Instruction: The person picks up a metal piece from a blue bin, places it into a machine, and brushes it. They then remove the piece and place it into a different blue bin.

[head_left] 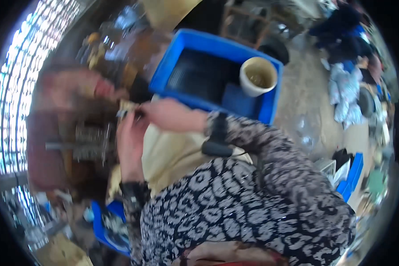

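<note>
My left hand (pixel 131 139) and my right hand (pixel 170 114) meet in front of a blurred reddish-brown machine (pixel 44 146). Their fingers are pinched together around a small pale yellowish piece (pixel 127 106), too smeared to name. Which fingers bear it is hard to make out; the right fingertips lie just above and beside the left ones. Below my hands, cream cloth (pixel 177 148) spreads over my lap. A dark band with a small black device (pixel 217 148) sits at my right wrist.
Beyond my hands stands a blue crate (pixel 162 71) holding a white bucket (pixel 251 88) and dark flat material (pixel 204 73). Filled clear bags (pixel 348 93) lie at the far right, near a person in dark clothes (pixel 346 42). Another blue bin (pixel 97 226) is at lower left.
</note>
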The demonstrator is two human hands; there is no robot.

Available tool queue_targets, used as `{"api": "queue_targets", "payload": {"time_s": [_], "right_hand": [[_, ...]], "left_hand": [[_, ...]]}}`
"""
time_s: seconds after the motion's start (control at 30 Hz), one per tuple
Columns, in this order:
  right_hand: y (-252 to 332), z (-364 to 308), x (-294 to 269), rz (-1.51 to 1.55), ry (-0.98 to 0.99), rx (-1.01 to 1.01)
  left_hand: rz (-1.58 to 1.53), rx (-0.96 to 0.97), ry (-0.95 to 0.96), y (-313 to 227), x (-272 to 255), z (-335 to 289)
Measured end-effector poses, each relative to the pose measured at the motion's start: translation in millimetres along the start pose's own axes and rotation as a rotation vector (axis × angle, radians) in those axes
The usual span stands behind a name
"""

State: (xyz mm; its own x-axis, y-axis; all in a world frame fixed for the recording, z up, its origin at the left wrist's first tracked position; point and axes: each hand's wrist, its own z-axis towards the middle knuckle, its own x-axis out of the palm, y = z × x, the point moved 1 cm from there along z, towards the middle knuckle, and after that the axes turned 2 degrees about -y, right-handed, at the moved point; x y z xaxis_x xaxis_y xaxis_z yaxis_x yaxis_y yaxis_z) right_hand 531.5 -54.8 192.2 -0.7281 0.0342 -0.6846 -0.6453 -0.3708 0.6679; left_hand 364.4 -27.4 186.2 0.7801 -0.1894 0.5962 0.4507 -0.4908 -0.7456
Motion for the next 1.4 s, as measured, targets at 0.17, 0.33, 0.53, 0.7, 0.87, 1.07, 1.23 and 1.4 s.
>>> {"api": "queue_targets", "payload": {"time_s": [0.17,0.33,0.53,0.7,0.87,1.07,1.23,1.4], "right_hand": [[-70.3,-20.6,-19.2,-0.19,0.02,0.221],[-153.2,-76.0,-86.6,-0.387,0.371,0.809],[-214.4,-163.3,-71.4,-0.296,0.521,1.009],[-234.3,-176.5,-63.6,-0.286,0.552,0.99],[-233.5,-174.7,-69.2,-0.244,0.525,1.069],[-199.2,-144.8,-69.7,0.395,0.193,1.246],[-130.2,-76.9,-57.3,0.998,0.084,0.89],[-88.4,-45.8,-39.5,1.016,0.116,0.699]], "left_hand": [[0.482,0.295,-0.224,-25.1,-33.6,-30.4],[0.872,0.616,-0.703,-47.1,-145.6,-57.2],[1.322,0.664,-0.903,-40.2,-199.5,-66.7],[1.403,0.681,-0.9,-34.2,-202.1,-53.2],[1.464,0.713,-0.908,-31.3,-188.4,-44.7],[1.217,0.755,-0.638,-14.7,-107.0,-32.1],[0.724,0.267,-0.213,27.8,-51.5,-1.3],[0.688,0.091,-0.084,38.9,6.5,9.0]]}}
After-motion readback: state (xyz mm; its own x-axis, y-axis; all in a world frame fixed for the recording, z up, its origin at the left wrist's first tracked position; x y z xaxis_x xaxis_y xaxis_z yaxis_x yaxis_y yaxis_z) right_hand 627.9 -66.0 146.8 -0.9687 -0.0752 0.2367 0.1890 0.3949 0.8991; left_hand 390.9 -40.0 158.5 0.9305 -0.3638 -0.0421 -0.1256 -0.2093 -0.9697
